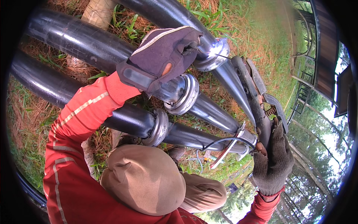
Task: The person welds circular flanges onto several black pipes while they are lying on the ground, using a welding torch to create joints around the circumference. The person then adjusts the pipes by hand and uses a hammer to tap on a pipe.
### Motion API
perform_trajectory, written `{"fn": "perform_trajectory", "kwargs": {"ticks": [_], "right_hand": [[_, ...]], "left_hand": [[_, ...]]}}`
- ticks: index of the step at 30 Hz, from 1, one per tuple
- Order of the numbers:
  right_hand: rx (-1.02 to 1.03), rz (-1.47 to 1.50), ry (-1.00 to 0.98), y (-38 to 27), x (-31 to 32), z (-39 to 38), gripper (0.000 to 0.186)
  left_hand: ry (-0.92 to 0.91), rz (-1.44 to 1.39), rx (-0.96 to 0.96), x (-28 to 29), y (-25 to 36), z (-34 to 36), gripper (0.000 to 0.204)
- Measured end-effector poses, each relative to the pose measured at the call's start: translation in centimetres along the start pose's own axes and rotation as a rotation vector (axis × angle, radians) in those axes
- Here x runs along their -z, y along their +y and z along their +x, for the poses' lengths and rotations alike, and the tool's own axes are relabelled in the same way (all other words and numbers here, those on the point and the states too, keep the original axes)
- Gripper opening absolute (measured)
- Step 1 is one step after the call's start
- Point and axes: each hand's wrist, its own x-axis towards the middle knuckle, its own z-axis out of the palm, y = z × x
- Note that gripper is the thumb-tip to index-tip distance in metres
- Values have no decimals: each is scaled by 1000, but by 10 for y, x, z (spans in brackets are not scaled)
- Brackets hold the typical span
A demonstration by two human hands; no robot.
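Observation:
My right hand [274, 164], in a grey knit glove with bare skin at one fingertip, grips a dark welding electrode holder [255, 99] with a spring in it. From its jaws a thin electrode [222, 56] reaches to a silver collar [212, 63] on the farthest black pipe [167, 16]. A bright white arc glows at that contact. My left hand [162, 58], in a worn purple-black glove, is curled above the middle pipe, close to the arc; a hole in the glove bares some skin. Whatever its fingers hold, if anything, is hidden.
Two more black pipes [74, 33] with silver collars [158, 127] lie alongside, narrowing toward the right. A red-and-silver tool [225, 151] and a dark cable [227, 140] are near their ends. A log [99, 14] lies under them. My tan-clothed knee [143, 179] is close below.

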Motion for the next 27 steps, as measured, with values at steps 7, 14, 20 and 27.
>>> {"fn": "perform_trajectory", "kwargs": {"ticks": [7, 14, 20, 27], "right_hand": [[26, 18, 37, 2, -4, 0, 72], [83, -27, 60, -1, -1, 3, 72], [69, -34, 95, -3, 2, -2, 72], [-26, 13, 67, -9, -1, 1, 75]], "left_hand": [[-4, -2, -5, 2, 0, 0, 39], [-14, -28, 10, 5, 2, 0, 39], [-14, -116, 51, 22, 4, 1, 39], [-79, -263, 256, 26, 6, 2, 26]]}}
